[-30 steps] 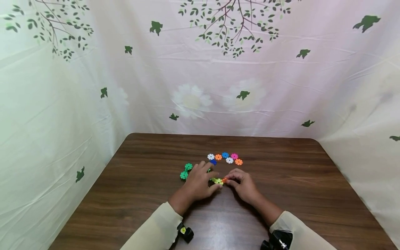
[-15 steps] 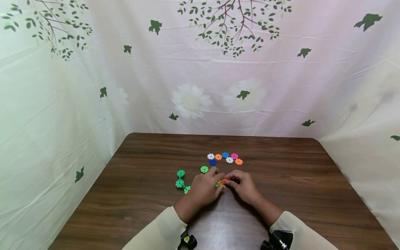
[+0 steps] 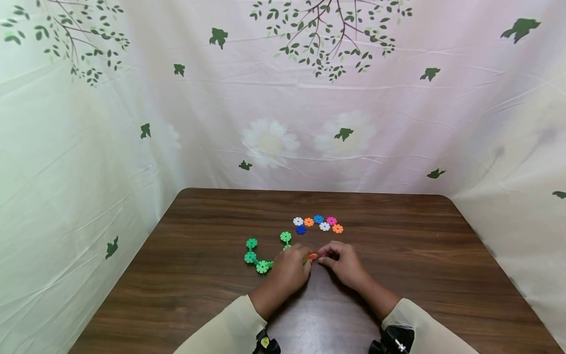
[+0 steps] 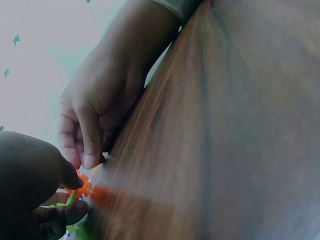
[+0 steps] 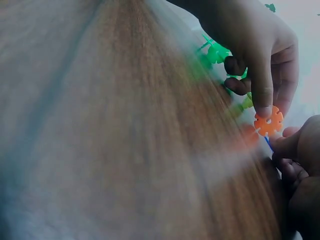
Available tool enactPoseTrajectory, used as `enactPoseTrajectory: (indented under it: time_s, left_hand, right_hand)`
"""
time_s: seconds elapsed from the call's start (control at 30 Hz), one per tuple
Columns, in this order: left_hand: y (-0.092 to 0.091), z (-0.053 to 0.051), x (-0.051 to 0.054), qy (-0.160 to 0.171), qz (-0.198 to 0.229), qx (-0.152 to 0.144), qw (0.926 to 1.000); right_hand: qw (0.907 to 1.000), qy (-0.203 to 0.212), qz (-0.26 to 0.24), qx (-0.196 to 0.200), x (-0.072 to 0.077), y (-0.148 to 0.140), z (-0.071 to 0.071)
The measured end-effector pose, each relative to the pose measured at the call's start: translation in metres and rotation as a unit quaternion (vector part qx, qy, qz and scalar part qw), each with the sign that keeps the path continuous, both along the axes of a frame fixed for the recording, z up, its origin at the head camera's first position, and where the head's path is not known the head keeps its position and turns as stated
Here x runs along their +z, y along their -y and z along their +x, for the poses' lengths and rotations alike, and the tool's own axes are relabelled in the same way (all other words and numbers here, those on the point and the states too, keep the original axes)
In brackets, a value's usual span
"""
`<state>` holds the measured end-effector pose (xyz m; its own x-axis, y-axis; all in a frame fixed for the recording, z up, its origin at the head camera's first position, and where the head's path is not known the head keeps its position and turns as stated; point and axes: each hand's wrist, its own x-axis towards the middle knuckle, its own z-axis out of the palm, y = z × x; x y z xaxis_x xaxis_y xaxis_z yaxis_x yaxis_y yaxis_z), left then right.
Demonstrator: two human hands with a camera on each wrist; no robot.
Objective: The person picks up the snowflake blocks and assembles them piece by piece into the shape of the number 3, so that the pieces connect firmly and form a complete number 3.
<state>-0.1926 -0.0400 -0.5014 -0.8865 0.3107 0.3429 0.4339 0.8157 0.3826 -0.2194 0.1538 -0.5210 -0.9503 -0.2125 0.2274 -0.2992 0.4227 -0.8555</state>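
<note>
A chain of notched, flower-shaped plastic discs runs from a dark green disc (image 3: 250, 257) through light green discs (image 3: 262, 267) to my left hand (image 3: 289, 268). My left thumb and finger pinch its yellow-green and orange end. The orange disc (image 5: 269, 121) shows between my two hands, with a thin disc seen edge-on (image 5: 268, 143) at its lower rim. My right hand (image 3: 346, 265) pinches that thin disc, which looks blue in the right wrist view. Most of it is hidden by my fingers. Another light green disc (image 3: 285, 236) stands out above my left hand.
Loose discs lie in a cluster behind the hands: a white disc (image 3: 298, 221), an orange one (image 3: 338, 229), a pink one (image 3: 331, 221) and several more. The brown wooden table (image 3: 199, 295) ends at a patterned cloth backdrop (image 3: 283, 147).
The chain's green part has swung left and toward me. My left hand has moved slightly right and nearer, its fingers closing on the chain's end. My right hand has hardly moved.
</note>
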Motion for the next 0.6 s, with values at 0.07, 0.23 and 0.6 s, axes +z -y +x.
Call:
enactPoseTrajectory:
  time_s: [0.07, 0.23, 0.6]
  left_hand:
    - [0.001, -0.001, 0.0, -0.005, -0.018, 0.001, 0.9998]
    - [0.006, 0.001, -0.001, -0.004, -0.039, -0.009, 0.9992]
    - [0.008, 0.001, 0.002, 0.031, -0.032, -0.015, 0.9989]
  right_hand:
    - [1.0, -0.001, -0.005, -0.003, 0.0, 0.0, 0.0]
    - [0.9997, 0.015, -0.015, -0.01, 0.0, 0.001, 0.0]
    - [0.9981, -0.01, -0.041, -0.044, 0.0, -0.005, -0.012]
